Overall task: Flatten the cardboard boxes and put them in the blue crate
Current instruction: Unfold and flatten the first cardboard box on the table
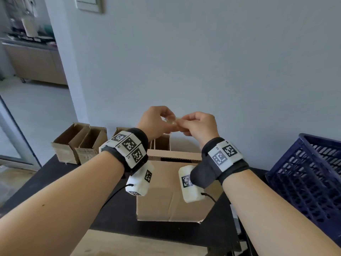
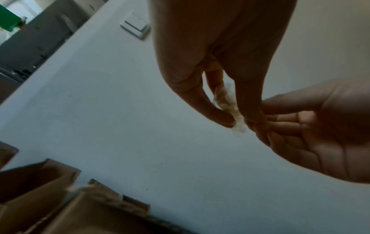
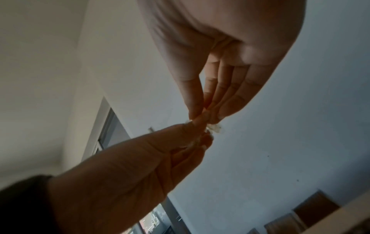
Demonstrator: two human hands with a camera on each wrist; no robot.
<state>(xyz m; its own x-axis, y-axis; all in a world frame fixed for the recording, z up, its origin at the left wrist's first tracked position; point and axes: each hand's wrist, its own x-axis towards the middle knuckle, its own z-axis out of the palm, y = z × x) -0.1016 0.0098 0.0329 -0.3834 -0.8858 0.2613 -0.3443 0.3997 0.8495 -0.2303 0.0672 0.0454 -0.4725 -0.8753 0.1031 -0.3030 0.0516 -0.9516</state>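
Note:
Both hands are raised above an open cardboard box (image 1: 171, 191) that stands upright on the black table (image 1: 60, 174). Between them is a small crumpled wad of clear tape (image 1: 172, 120). My left hand (image 1: 167, 120) pinches the tape (image 2: 230, 107) between thumb and fingers, as the left wrist view shows. My right hand (image 1: 186, 122) meets it from the right, and its fingertips (image 3: 204, 117) pinch the same tape (image 3: 215, 129). Neither hand touches the box. The blue crate (image 1: 310, 174) stands at the right edge of the table.
Several small open cardboard boxes (image 1: 79, 143) stand in a row at the back left against the wall, with another (image 1: 162, 143) behind the big box. A wooden surface (image 1: 129, 244) lies in front of the table. A doorway opens on the left.

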